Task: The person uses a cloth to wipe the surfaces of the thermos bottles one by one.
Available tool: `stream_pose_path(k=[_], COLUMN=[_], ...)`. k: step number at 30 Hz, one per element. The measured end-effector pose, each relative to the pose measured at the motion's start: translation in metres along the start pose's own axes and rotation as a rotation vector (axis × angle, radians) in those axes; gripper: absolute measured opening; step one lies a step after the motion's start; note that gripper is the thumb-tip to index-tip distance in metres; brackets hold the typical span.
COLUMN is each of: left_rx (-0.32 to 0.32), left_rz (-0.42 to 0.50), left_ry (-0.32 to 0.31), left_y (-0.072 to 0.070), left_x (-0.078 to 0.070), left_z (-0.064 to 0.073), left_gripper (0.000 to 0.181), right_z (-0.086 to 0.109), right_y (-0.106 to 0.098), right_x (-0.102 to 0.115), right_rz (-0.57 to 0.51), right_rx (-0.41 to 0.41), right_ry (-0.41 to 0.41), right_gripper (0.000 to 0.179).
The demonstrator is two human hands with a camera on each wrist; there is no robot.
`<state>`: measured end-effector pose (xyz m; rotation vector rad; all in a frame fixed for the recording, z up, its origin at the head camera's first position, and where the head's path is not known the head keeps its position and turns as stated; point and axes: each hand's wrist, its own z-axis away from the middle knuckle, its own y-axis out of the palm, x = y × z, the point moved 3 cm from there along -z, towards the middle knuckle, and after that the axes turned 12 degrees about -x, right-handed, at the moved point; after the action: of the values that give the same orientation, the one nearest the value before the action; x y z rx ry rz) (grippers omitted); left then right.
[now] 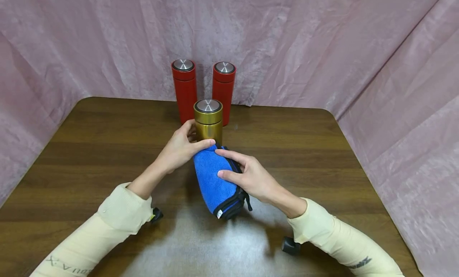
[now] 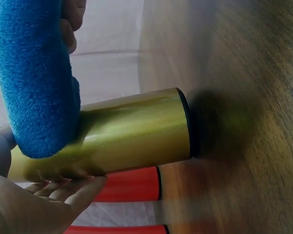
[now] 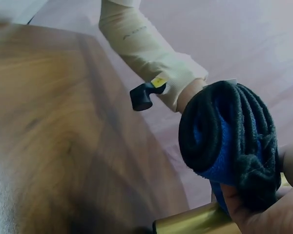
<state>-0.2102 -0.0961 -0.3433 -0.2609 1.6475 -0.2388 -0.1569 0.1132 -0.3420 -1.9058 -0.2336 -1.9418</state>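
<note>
My left hand [image 1: 179,149] grips the side of a gold thermos flask [image 1: 208,129], with the thumb over the blue cloth at its front. The flask is roughly upright; whether its base touches the table I cannot tell. My right hand [image 1: 256,177] holds a folded, rolled blue towel [image 1: 212,177] with black edging against the flask's near side. In the left wrist view the towel [image 2: 36,78] lies across the flask's upper part, and the gold lower body [image 2: 141,131] shows bare. The right wrist view shows the towel's layered end [image 3: 224,131].
Two taller red thermos flasks [image 1: 185,93] [image 1: 224,91] with silver-topped lids stand behind the gold one, near the back edge of the wooden table [image 1: 107,149]. Pink curtains [image 1: 143,42] hang behind and beside the table.
</note>
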Motion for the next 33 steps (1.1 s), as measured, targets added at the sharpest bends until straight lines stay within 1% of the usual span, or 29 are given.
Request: stream_pose_path(k=[3, 11, 14, 17, 20, 24, 27, 30, 33], left_rx=[0.000, -0.013, -0.011, -0.017, -0.030, -0.059, -0.092, -0.136, -0.181], left_rz=[0.006, 0.020, 0.021, 0.018, 0.013, 0.000, 0.019, 0.051, 0.100], left_ry=[-0.002, 0.000, -0.007, -0.012, -0.009, -0.001, 0.004, 0.001, -0.017], left_y=[0.001, 0.000, 0.000, -0.001, 0.000, 0.000, -0.001, -0.004, -0.007], left_x=[-0.001, 0.001, 0.001, 0.002, 0.002, 0.002, 0.005, 0.009, 0.013], left_z=[0.001, 0.002, 0.003, 0.003, 0.003, 0.004, 0.004, 0.005, 0.007], left_gripper=[0.076, 0.077, 0.077, 0.077, 0.077, 0.077, 0.077, 0.075, 0.071], right_z=[-0.002, -0.002, 0.000, 0.000, 0.000, -0.001, -0.002, -0.002, 0.000], right_y=[0.002, 0.013, 0.015, 0.016, 0.016, 0.016, 0.016, 0.014, 0.008], right_x=[-0.003, -0.024, -0.032, -0.039, -0.047, -0.056, -0.061, -0.063, -0.063], right_rz=[0.029, 0.152, 0.199, 0.214, 0.193, 0.160, 0.093, 0.006, -0.027], right_rx=[-0.005, -0.026, -0.029, -0.019, -0.013, -0.034, -0.041, -0.022, -0.006], right_ry=[-0.010, -0.023, 0.004, 0.042, 0.105, 0.181, 0.222, 0.265, 0.280], right_gripper=[0.056, 0.053, 0.051, 0.049, 0.048, 0.047, 0.048, 0.049, 0.049])
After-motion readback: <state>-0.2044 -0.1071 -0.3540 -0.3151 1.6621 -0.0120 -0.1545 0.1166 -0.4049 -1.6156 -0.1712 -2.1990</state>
